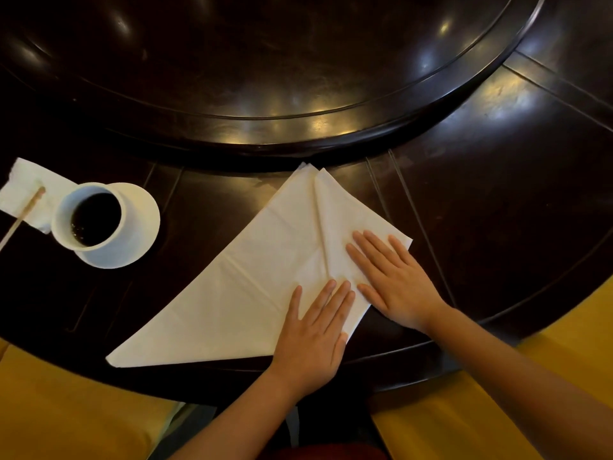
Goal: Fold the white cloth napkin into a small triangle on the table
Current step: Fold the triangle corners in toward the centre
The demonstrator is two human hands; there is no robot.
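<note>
The white cloth napkin (pixel 252 277) lies flat on the dark wooden table (pixel 497 227) as a large triangle, with its right corner folded over toward the top point, leaving a crease down the middle. My left hand (pixel 315 330) rests palm down on the napkin's lower right part, fingers apart. Flat on the folded-over flap lies my right hand (pixel 391 277), fingers spread and pointing up-left. Neither hand grips the cloth.
A white cup of dark liquid (pixel 96 220) on a white saucer (pixel 142 224) stands at the left. Behind it lie a paper tissue (pixel 30 190) and a wooden stick (pixel 23 217). A raised round turntable (pixel 265 78) fills the far side. Yellow cushions (pixel 66 410) flank me.
</note>
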